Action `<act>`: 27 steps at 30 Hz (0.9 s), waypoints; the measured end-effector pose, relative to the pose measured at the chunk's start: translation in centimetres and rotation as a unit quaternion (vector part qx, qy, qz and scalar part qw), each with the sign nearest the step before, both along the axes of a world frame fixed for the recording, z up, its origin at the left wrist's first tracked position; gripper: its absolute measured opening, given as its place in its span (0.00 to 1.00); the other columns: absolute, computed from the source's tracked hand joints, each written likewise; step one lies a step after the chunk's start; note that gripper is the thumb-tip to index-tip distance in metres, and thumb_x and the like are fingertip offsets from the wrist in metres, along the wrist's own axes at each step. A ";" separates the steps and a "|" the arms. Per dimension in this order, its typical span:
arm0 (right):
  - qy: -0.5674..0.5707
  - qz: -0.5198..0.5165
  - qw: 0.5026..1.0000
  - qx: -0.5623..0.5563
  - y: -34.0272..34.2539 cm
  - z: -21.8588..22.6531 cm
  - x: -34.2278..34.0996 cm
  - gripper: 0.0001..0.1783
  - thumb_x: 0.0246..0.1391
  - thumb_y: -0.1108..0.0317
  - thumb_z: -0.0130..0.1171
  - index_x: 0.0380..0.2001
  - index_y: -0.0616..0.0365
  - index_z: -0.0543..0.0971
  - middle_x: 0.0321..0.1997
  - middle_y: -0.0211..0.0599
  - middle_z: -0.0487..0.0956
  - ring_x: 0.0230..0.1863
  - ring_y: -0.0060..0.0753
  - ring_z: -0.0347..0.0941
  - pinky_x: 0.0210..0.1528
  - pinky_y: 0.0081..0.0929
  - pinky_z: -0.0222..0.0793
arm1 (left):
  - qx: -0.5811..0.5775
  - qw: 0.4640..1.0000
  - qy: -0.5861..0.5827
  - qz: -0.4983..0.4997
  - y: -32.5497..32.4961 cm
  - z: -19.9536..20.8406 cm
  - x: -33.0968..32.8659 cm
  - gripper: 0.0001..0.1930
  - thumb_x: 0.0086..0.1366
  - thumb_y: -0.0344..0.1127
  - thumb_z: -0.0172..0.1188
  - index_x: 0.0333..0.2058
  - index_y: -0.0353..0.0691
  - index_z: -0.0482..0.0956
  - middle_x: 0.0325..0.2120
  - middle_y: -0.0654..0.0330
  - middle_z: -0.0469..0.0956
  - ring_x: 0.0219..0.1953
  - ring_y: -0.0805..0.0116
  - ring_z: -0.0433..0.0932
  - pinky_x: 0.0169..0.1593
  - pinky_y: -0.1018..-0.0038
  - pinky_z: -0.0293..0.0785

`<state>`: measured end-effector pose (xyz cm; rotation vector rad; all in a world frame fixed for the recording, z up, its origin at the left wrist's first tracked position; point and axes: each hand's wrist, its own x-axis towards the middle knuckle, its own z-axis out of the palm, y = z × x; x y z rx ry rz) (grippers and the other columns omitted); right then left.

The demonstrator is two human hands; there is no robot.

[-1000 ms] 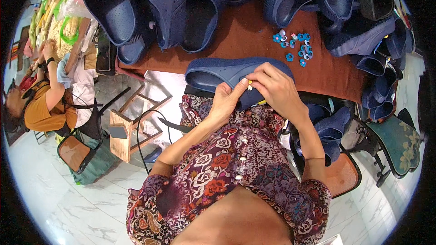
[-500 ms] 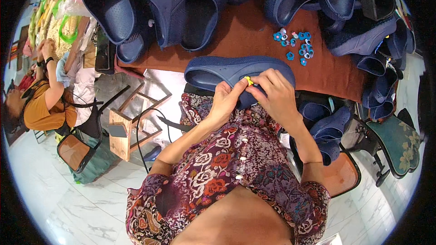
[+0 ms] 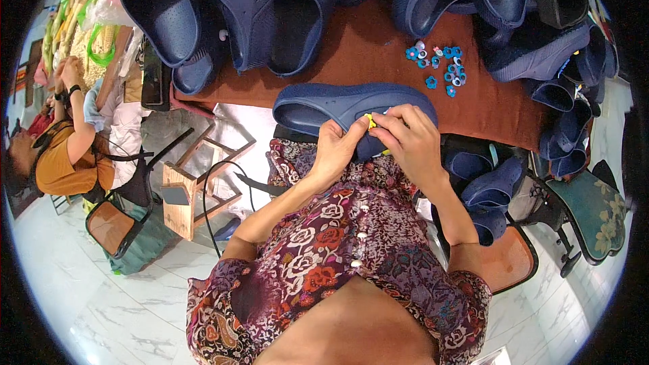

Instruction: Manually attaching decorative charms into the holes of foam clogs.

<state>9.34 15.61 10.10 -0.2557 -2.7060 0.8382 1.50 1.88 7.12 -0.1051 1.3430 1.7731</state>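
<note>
A navy blue foam clog (image 3: 314, 105) lies on its side at the table's near edge, its opening to the left. My left hand (image 3: 334, 147) grips the clog's upper, thumb against a small yellow shoe charm (image 3: 371, 120). From the right, my right hand (image 3: 414, 140) pinches that charm between thumb and fingertips at the clog's surface. Fingers hide most of the charm, so its shape and how deep it sits cannot be told. Another small yellow piece shows just below my right fingers.
Several blue flower charms (image 3: 451, 76) lie loose on the brown tablecloth (image 3: 365, 40). More navy clogs (image 3: 165, 10) crowd the table's back and right side. A wooden stool (image 3: 181, 213) stands at left, near a seated person (image 3: 71, 155). Clogs (image 3: 490, 186) also rest on an orange-seated chair (image 3: 508, 260).
My right fingers have shifted slightly around the yellow charm, and a yellow bit now shows below them. The clog and my left hand stay nearly in place.
</note>
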 end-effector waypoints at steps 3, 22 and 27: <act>0.005 -0.007 1.000 -0.003 -0.3 -0.4 0.1 0.13 0.44 0.64 0.66 0.36 0.53 0.80 0.32 0.29 0.73 0.33 0.33 0.72 0.33 0.31 0.66 | -0.005 1.000 0.010 -0.014 -0.2 -0.2 -0.1 0.08 0.66 0.33 0.57 0.35 0.34 0.80 0.31 0.67 0.79 0.31 0.83 0.73 0.34 0.82 0.70; 0.024 -0.020 0.995 -0.098 -0.2 -0.4 1.0 0.15 0.45 0.69 0.67 0.40 0.54 0.79 0.36 0.35 0.74 0.37 0.39 0.73 0.39 0.33 0.69 | -0.001 0.999 0.021 0.026 0.4 -0.6 0.9 0.08 0.65 0.31 0.58 0.38 0.34 0.79 0.32 0.67 0.79 0.32 0.81 0.74 0.37 0.81 0.71; 0.034 -0.114 0.987 -0.104 0.9 -0.5 2.1 0.12 0.45 0.73 0.66 0.36 0.56 0.81 0.36 0.36 0.75 0.38 0.39 0.73 0.40 0.32 0.69 | -0.003 1.000 0.008 0.008 0.4 -0.7 0.4 0.10 0.65 0.34 0.59 0.39 0.34 0.79 0.34 0.64 0.80 0.34 0.79 0.76 0.40 0.79 0.73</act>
